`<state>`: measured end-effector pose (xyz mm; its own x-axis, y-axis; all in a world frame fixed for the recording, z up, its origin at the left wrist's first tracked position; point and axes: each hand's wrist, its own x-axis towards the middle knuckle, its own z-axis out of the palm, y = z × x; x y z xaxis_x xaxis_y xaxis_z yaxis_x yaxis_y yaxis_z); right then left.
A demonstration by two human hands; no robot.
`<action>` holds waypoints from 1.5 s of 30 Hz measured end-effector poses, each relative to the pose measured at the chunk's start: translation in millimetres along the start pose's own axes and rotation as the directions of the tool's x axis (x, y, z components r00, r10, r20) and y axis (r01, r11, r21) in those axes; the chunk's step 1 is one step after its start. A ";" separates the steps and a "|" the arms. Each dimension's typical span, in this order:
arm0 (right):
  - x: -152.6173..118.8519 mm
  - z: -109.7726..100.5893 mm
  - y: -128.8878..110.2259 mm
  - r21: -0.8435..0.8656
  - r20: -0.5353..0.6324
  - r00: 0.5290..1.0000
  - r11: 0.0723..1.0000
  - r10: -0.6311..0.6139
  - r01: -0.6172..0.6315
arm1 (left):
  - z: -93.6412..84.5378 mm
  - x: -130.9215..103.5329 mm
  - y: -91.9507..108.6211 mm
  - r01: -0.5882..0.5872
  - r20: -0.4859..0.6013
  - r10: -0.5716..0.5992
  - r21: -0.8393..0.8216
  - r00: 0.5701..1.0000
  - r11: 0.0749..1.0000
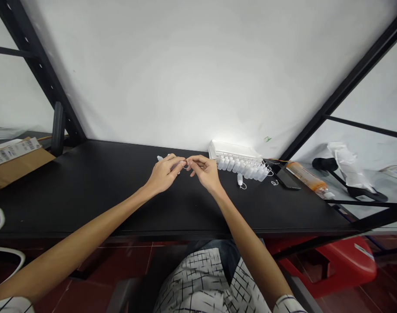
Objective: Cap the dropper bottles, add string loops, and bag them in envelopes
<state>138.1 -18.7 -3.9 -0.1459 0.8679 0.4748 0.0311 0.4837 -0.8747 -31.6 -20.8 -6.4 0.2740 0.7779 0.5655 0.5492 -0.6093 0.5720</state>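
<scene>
My left hand (pixel 164 174) and my right hand (pixel 205 173) meet fingertip to fingertip just above the black table. Between them shows a thin white loop (pixel 188 165), pinched by my right fingers. The left fingers are also closed in a pinch, but they cover most of what they hold. Pale plastic bits (pixel 160 158) peek out behind the left hand. Right of my hands, several small translucent bottles with white loops (pixel 242 168) stand in a row. A single small bottle (pixel 239 179) lies in front of them, its loop toward me.
White flat packs (pixel 234 150) lie behind the row. Loose white loops (pixel 274 182), a dark phone (pixel 287 179) and an orange-labelled bottle (pixel 307 179) are at the right of the black table (pixel 87 191). A cardboard box (pixel 19 163) sits left; a red stool (pixel 342 265) stands below right.
</scene>
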 end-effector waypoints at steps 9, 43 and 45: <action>-3.2 -8.0 5.2 -0.415 0.073 0.982 0.890 -0.172 0.186 | 4.5 -4.3 -2.1 -0.031 0.029 0.023 0.311 0.999 0.950; -1.8 -130.1 -10.0 -0.787 -0.243 0.923 0.617 -0.299 -0.007 | -14.5 11.1 -27.0 -0.198 0.007 0.200 0.176 0.980 0.964; -3.3 -143.1 -5.6 -0.885 -0.222 0.941 0.459 -0.254 -0.085 | -19.8 13.8 -35.7 -0.193 0.011 0.197 0.249 0.980 0.949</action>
<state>279.9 -8.1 13.3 0.0745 0.7191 0.6909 0.9014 0.2478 -0.3551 -63.1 8.6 -7.3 0.3855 0.6445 0.6603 0.6649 -0.6902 0.2855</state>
